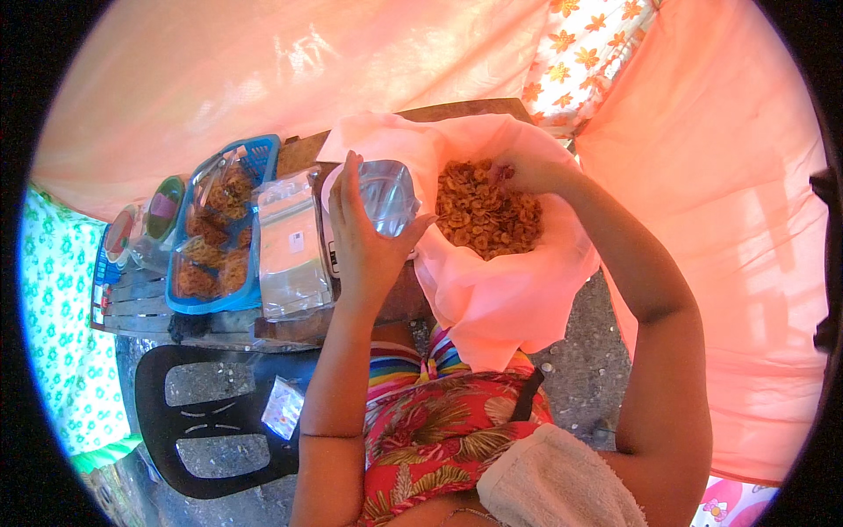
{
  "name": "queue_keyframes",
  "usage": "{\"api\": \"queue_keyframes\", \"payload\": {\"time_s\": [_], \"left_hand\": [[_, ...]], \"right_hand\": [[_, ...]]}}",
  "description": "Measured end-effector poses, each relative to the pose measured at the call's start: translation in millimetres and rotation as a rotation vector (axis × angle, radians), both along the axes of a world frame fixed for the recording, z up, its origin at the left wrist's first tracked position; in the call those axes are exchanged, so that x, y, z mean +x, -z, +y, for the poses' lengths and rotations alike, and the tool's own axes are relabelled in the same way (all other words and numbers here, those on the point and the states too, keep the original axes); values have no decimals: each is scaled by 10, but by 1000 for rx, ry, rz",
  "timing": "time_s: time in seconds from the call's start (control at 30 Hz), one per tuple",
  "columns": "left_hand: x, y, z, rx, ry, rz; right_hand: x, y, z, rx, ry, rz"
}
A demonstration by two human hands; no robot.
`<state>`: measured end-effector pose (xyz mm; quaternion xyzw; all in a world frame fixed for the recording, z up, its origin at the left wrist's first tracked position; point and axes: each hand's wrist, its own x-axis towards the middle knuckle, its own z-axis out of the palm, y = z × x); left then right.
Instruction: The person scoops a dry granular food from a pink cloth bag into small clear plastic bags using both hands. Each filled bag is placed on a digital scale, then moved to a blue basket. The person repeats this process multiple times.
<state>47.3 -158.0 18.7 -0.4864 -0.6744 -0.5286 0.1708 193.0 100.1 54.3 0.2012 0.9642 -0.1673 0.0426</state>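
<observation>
Here, right hand (527, 171) inside bag rim (492, 303)

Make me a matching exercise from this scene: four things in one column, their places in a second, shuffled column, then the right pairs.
Things
1. clear plastic bag
2. orange fried snacks
3. blue basket
4. black plastic chair

Places
A. at the far left of the wooden table
B. held up in the left hand
C. on the ground beside the person
D. inside the big pink bag, where the right hand reaches

Pairs: 1-B, 2-D, 3-A, 4-C
</observation>
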Motion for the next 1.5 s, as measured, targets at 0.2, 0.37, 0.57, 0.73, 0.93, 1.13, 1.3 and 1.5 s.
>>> {"api": "queue_keyframes", "payload": {"time_s": [0.2, 0.37, 0.57, 0.73, 0.93, 1.13, 1.3, 1.5], "left_hand": [[8, -8, 42, -12, 12, 0], [-2, -2, 18, -21, -11, -4], [-14, 8, -34, -33, 5, -33], [73, -44, 34, -160, -4, 2], [148, -69, 185, -199, 17, -2], [93, -96, 116, -167, 6, 26], [98, -132, 94, -172, -3, 22], [94, -105, 117, -153, 30, 13]], "right_hand": [[22, -117, 227, -263, 30, 163], [-125, -63, 204, -344, 163, 41], [-108, -36, 71, -764, 260, 211], [-178, -369, -168, -637, 202, 221], [-287, -563, -552, -564, -150, 362], [-133, -239, -507, -35, -102, -111], [45, 122, -366, -780, 556, -108], [218, 116, -159, 103, 18, 5]]}}
